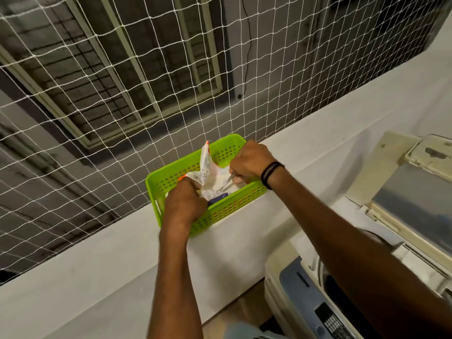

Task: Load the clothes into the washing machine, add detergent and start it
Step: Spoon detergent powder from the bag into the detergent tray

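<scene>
A lime-green perforated basket [234, 206] rests on the white parapet ledge [97, 260]. Inside it stands a white detergent pouch [208, 167] with an orange tip and a barcode. My left hand [184, 204] is closed on the pouch's lower left edge. My right hand [249, 161] is closed on a thin metal spoon [228, 182] whose end dips into the pouch's open mouth. The washing machine [318, 302] stands at the lower right, its lid [413, 192] raised; the drum is hidden by my right arm.
A white rope safety net [122, 94] spans the opening behind the ledge, close to the basket's far side. A dark blue item [219, 198] lies in the basket beside the pouch. The machine's control panel [335, 321] sits at the bottom right.
</scene>
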A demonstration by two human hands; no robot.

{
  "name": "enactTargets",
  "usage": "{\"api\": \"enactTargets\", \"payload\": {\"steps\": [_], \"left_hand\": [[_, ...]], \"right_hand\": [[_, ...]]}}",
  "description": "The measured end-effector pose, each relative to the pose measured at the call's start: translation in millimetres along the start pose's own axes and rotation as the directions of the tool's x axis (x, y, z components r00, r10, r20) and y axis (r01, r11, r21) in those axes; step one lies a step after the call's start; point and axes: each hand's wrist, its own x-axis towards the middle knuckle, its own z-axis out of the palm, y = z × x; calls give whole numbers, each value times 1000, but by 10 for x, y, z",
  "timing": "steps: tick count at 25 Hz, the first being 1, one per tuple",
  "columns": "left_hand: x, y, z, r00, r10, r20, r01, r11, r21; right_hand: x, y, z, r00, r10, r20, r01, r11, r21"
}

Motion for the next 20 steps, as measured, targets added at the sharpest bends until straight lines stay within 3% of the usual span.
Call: {"api": "enactTargets", "payload": {"steps": [2, 5, 9, 13, 16, 20], "left_hand": [[-6, -2, -8, 1000, 8, 16, -7, 1000, -20], [6, -32, -27, 1000, 0, 25, 1, 998, -60], [25, -65, -38, 1000, -13, 24, 15, 996, -91], [18, -36, -22, 999, -38, -6, 37, 992, -119], [-18, 52, -34, 978, 0, -207, -32, 988, -148], [-118, 238, -93, 890, 50, -453, -228, 910, -347]], "right_hand": [[-4, -24, 77, 999, 35, 20, -38, 984, 174], [-26, -17, 82, 993, 89, 77, -115, 874, 472], [-1, 140, -4, 992, 121, -42, -94, 913, 398], [-128, 266, -210, 987, 156, -45, -93, 772, 629], [-214, 387, -296, 992, 125, 1, -83, 655, 751], [-313, 542, -364, 996, 85, 21, -65, 559, 827]]}}
